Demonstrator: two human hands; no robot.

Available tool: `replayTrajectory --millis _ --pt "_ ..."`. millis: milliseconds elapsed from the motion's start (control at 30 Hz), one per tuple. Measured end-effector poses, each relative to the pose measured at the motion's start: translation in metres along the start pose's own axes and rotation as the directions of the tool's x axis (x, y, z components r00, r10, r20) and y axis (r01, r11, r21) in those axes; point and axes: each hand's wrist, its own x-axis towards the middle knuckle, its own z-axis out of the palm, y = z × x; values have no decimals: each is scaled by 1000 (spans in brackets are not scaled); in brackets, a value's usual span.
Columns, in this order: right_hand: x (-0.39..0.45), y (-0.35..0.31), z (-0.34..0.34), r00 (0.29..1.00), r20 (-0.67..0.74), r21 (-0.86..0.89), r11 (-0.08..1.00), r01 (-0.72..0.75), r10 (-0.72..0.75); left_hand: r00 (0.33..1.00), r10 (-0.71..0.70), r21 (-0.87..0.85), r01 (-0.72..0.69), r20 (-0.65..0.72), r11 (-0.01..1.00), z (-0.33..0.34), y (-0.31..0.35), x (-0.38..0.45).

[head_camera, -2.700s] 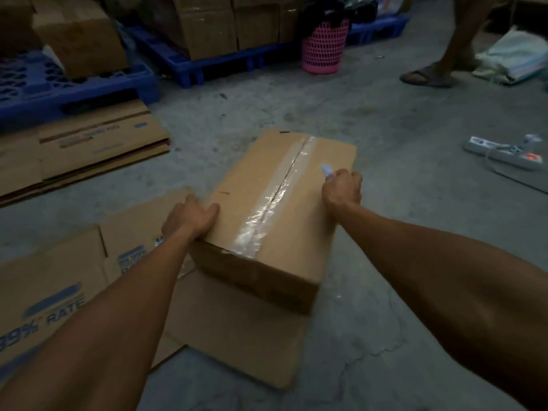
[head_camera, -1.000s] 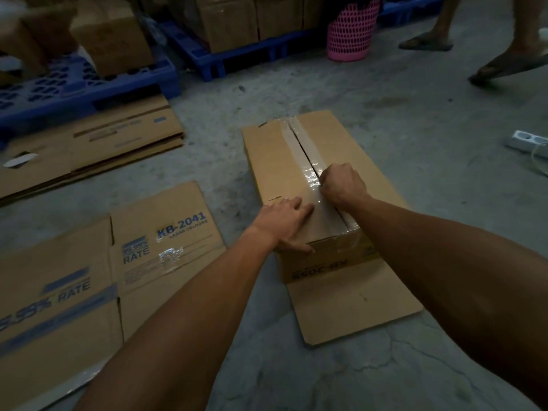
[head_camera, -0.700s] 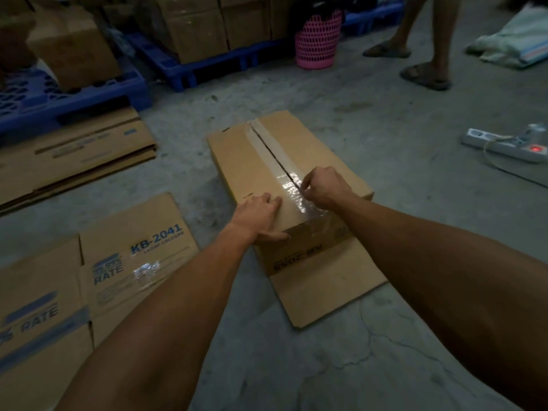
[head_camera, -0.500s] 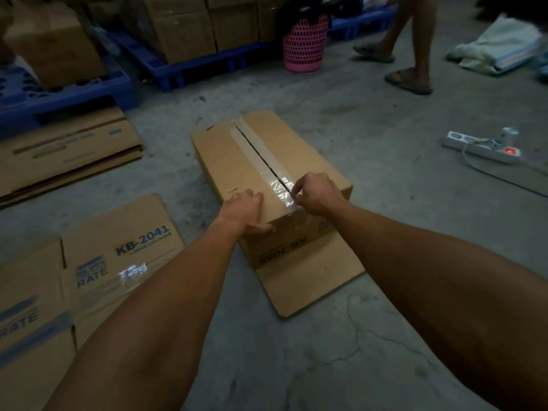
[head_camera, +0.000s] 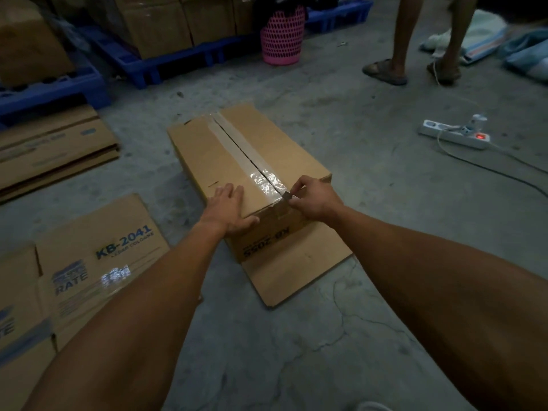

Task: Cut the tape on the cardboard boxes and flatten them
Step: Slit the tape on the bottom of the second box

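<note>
- Head view: my left hand [head_camera: 228, 209] lies flat, fingers spread, palm down on the near top corner of the cardboard box [head_camera: 207, 155].
- My right hand [head_camera: 314, 200] is curled closed, pinching a small dark blade [head_camera: 286, 196] at the near end of the tape [head_camera: 237, 149] along the box's centre seam.
- The box sits on the concrete floor [head_camera: 326, 336], with one flap [head_camera: 293, 271] lying flat towards me.
- Flattened boxes [head_camera: 95, 262] lie to my left.
- Further off stand blue pallets [head_camera: 148, 60] carrying cartons, a pink basket [head_camera: 281, 34], a power strip [head_camera: 456, 134] and another person's sandalled feet [head_camera: 385, 72].
</note>
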Motion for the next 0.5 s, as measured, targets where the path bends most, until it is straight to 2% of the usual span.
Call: replayTrajectory --millis 67,133,267,400,500 --pt "-4 6 -2 998 -14 73 996 -52 54 1000 -19 -39 19 1 999 1 1 -1" --pt "-8 13 0 988 -71 227 967 -117 136 1000 -19 -78 18 -3 997 1 2 -2" --pt "-9 20 8 935 -53 500 820 -279 351 1000 8 -66 -9 -18 998 4 -1 -4" --pt "-5 19 15 901 25 615 704 -356 433 1000 24 -1 -24 2 1000 5 2 -4" --pt "-2 20 21 893 37 639 676 -367 449 999 27 24 -28 24 999 4 3 -2"
